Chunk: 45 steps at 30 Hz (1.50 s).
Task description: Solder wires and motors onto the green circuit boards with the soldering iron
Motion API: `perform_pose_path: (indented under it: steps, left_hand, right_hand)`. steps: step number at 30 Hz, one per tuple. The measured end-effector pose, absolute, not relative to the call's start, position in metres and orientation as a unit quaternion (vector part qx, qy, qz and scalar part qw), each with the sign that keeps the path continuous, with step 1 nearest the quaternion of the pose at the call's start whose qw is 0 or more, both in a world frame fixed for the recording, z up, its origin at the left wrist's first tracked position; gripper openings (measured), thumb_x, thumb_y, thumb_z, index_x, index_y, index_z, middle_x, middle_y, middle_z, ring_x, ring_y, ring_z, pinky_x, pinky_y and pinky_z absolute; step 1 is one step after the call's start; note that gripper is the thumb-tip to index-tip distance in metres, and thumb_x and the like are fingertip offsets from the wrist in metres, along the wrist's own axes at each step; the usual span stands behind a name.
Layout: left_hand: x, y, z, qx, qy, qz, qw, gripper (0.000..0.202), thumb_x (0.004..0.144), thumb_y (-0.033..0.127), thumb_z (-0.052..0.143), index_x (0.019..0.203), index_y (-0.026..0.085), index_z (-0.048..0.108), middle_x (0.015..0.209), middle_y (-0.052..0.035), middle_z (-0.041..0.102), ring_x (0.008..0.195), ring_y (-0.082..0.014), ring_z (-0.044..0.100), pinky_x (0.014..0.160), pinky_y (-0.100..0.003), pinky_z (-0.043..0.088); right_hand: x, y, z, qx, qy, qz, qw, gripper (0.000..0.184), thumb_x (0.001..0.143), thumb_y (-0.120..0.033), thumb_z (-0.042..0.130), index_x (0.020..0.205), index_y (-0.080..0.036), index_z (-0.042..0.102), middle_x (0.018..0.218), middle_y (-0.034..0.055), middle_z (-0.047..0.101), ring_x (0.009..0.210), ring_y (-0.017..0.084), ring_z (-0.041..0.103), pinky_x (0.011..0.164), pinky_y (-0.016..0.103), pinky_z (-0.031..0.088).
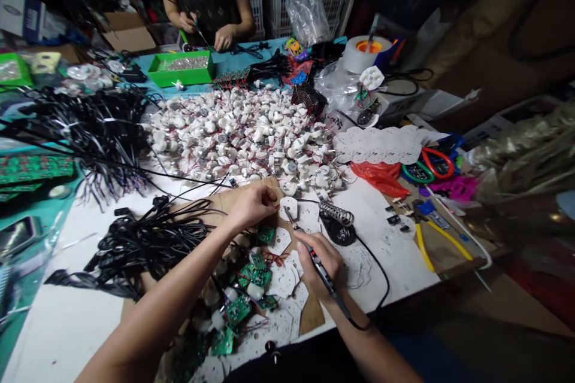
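My right hand (pixel 321 263) grips a soldering iron (pixel 331 288) like a pen. Its tip reaches up to a small white plate (pixel 288 208) with scalloped edges. At the left edge of that plate, the fingers of my left hand (pixel 255 206) are pinched together. A bit of red shows at those fingertips, too small to name. Close to my right hand stands a black iron holder (pixel 339 230) with a coiled spring. Below my hands lie green circuit boards (pixel 258 272) with red wires, among more white plates (pixel 283 278).
A big heap of white wired parts (pixel 242 137) lies beyond my hands. Black cables (pixel 153 245) are bundled at left. Yellow-handled pliers (pixel 444 238) and red-handled scissors (pixel 438 163) lie at right. Across the table, a person's hands (pixel 224 37) work near a green tray (pixel 179 69).
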<state>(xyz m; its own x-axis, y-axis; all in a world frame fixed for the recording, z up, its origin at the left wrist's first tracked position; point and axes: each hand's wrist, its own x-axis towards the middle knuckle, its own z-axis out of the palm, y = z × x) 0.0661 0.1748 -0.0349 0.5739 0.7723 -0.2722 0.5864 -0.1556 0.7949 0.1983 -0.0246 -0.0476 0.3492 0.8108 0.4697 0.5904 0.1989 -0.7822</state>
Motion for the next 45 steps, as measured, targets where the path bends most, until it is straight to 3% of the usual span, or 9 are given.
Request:
perform_pose_path:
  steps: [18, 38, 45]
  left_hand:
    - [0.072, 0.175, -0.027, 0.762, 0.468, 0.068, 0.442, 0.019, 0.066, 0.014, 0.071, 0.085, 0.017, 0.069, 0.074, 0.0019, 0.069, 0.066, -0.0141, 0.061, 0.059, -0.023, 0.041]
    - [0.07, 0.177, -0.03, 0.748, 0.446, 0.068, 0.486, 0.02, 0.066, 0.012, 0.072, 0.085, 0.017, 0.066, 0.07, 0.0029, 0.066, 0.065, -0.0139, 0.06, 0.059, -0.022, 0.04]
    - [0.072, 0.176, -0.027, 0.775, 0.448, 0.065, 0.441, 0.019, 0.068, 0.014, 0.073, 0.085, 0.017, 0.067, 0.076, 0.0011, 0.069, 0.069, -0.0149, 0.062, 0.061, -0.023, 0.041]
  right_hand:
    - [0.197, -0.021, -0.051, -0.625, -0.569, 0.121, 0.52, 0.026, 0.101, -0.015, 0.055, 0.12, -0.021, 0.073, 0.095, 0.007, 0.075, 0.084, 0.019, 0.073, 0.077, 0.031, 0.061]
    - [0.199, -0.024, -0.056, -0.617, -0.547, 0.118, 0.553, 0.026, 0.098, -0.013, 0.059, 0.117, -0.021, 0.075, 0.094, 0.0059, 0.077, 0.083, 0.018, 0.074, 0.076, 0.03, 0.061]
    - [0.199, -0.022, -0.056, -0.609, -0.569, 0.119, 0.539, 0.028, 0.098, -0.01, 0.058, 0.119, -0.021, 0.073, 0.096, 0.0059, 0.076, 0.085, 0.018, 0.074, 0.077, 0.03, 0.061]
